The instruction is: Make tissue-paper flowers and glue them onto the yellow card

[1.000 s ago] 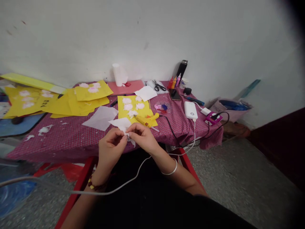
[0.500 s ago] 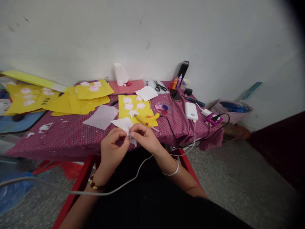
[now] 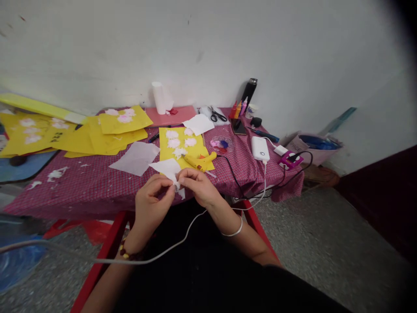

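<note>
**Barely anything moves in this last second, it's all in the fingertips**

Comparing this with the shots from a second ago, the difference is tiny. Both hands sit in the lower middle of the frame, right at the near edge of the desk (image 3: pixel 97 187) with its pink checked cloth. They look a touch closer together than before.

The left hand (image 3: pixel 151 200) is pinching the small crumpled white tissue paper piece (image 3: pixel 167 167) between thumb and forefinger. The right hand (image 3: pixel 198 187) is gripping the same piece from the other side, its fingertips meeting the left's. The flat part of the tissue fans up and to the left of the pinch. A little tail hangs just below the fingers, and it looks slightly shorter than a second ago, though it's too small to be sure.

So the tissue hasn't left either hand. It's up off the desk, held in the air just in front of the edge. I'd say the shaping is ongoing, not finished.

Nothing else shifts:
- The yellow plastic glue gun (image 3: pixel 199 161) lies just above the hands.
- It rests on the yellow card sheet with white paper flowers (image 3: pixel 195 150).
- The loose white paper sheet (image 3: pixel 135 157) stays left of centre.
- The white power bank (image 3: pixel 259 149) stays to the right.
</note>
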Demonstrator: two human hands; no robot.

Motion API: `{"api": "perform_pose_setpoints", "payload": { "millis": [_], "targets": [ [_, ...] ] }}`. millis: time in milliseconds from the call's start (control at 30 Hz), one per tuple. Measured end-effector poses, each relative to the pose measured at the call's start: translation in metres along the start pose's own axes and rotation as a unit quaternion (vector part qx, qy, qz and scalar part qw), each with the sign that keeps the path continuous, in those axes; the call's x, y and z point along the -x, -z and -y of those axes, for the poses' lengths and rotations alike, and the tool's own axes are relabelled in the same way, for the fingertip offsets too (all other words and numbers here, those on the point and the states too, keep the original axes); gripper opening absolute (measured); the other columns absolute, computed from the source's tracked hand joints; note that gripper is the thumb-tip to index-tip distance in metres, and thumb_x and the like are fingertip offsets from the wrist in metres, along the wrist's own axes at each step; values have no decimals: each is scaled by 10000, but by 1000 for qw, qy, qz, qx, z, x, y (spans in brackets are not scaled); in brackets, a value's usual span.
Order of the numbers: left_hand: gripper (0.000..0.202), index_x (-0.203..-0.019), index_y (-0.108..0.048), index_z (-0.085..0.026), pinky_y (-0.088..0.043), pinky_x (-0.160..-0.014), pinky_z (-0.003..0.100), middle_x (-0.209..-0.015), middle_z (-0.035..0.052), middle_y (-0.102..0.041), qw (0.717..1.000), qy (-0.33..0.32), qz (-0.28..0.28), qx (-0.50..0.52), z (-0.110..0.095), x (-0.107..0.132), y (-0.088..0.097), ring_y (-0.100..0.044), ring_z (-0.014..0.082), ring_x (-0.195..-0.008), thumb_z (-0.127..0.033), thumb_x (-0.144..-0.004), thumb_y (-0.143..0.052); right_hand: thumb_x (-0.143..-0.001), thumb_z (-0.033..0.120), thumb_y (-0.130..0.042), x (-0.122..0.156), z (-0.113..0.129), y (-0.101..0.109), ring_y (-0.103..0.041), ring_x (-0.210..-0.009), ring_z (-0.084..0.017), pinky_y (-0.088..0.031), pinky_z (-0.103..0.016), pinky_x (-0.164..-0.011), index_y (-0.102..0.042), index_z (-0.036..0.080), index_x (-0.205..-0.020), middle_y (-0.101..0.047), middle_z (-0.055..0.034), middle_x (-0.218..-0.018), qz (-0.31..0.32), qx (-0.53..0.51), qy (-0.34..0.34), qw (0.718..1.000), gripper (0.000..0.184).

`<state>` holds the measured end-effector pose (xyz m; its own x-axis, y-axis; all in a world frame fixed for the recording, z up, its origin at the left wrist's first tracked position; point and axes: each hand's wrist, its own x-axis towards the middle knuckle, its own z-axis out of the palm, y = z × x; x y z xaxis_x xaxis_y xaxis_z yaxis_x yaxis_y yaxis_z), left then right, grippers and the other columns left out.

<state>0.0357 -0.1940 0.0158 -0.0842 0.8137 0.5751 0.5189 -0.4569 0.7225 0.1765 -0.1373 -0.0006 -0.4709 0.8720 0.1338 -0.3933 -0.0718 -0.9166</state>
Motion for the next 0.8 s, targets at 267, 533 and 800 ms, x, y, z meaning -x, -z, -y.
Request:
{"api": "perform_pose_setpoints", "payload": {
  "millis": [267,533,800],
  "targets": [
    [167,-797,-593,-191,-551,-599,291,-760,-7,-645,935,226,-16,273,9,2,-1,-627,139,-594,-319,-742,-683,-714,461,-752,0,-2,2,-580,-638,-94,-490,-246,-691,-601,183,-759,-627,21,-690,-54,-42,-11,998,319],
    [257,-728,-552,-178,-535,-480,251,-593,-10,-625,877,340,58,335,8,-2,-4,-607,136,-523,-379,-716,-712,-769,464,-703,5,0,-4,-552,-665,-107,-471,-261,-682,-549,187,-741,-598,16,-722,-16,38,15,999,318],
    [165,-626,-592,-171,-434,-389,208,-523,2,-608,877,349,108,312,11,0,-5,-545,115,-426,-294,-681,-687,-774,426,-701,8,2,1,-547,-648,-108,-452,-255,-657,-560,188,-733,-604,28,-686,36,58,-9,998,279]
  ]
}}
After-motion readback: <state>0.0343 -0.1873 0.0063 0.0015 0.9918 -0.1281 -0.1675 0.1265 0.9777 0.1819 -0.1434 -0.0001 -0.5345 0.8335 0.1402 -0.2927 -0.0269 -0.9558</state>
